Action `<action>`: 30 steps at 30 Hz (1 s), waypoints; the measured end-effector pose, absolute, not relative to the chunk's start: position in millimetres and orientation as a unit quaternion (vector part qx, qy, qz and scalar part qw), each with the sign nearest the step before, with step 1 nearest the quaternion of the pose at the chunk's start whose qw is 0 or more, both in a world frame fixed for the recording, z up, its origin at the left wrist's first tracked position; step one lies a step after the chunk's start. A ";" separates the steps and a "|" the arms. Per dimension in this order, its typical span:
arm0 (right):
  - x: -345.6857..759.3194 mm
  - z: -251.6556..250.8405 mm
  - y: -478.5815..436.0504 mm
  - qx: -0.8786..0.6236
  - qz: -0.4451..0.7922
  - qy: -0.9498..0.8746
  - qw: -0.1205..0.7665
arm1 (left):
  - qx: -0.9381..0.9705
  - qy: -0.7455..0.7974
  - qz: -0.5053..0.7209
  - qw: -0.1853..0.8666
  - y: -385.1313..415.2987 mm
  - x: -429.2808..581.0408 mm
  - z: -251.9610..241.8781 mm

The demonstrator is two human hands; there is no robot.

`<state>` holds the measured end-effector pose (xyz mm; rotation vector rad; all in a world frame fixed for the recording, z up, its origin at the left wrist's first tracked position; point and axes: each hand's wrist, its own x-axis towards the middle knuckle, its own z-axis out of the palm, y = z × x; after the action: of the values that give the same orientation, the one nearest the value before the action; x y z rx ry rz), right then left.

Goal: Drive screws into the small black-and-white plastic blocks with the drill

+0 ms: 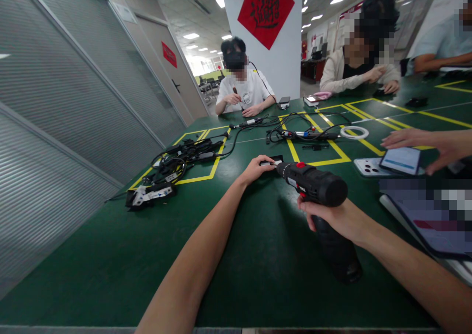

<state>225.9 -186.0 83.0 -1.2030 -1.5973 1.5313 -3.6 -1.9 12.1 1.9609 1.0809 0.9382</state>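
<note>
My right hand is wrapped round the grip of a black cordless drill with red details. The drill points away and to the left over the green table, its bit near my left fingertips. My left hand lies closed on a small black part with a silvery strip, holding it at the table top. Its far edge shows beyond my fingers, and the rest is covered. Whether the bit touches the part, I cannot tell.
Tangled black cables and adapters lie left on the table. Further back are a corded tool and a white ring. At right, a co-worker's hand hovers by a phone, near a tablet. Other people sit across.
</note>
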 end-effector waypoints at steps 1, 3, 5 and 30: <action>226.1 82.6 -186.0 -0.458 0.576 -0.605 0.304 | 0.757 0.418 0.361 0.350 -2.1 -3.6 12.2; 226.3 81.6 -186.1 -0.466 0.568 -0.609 0.300 | 0.756 0.419 0.360 0.351 -2.4 -3.5 12.5; 226.4 81.2 -186.4 -0.471 0.563 -0.609 0.300 | 0.755 0.419 0.360 0.353 -2.5 -3.3 12.5; 227.0 82.4 -187.3 -0.471 0.569 -0.603 0.302 | 0.756 0.428 0.355 0.346 -3.9 -2.9 15.0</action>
<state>227.0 -187.3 82.4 -1.2493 -1.5979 1.5081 -2.9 -3.9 15.0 1.9614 1.1113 0.9227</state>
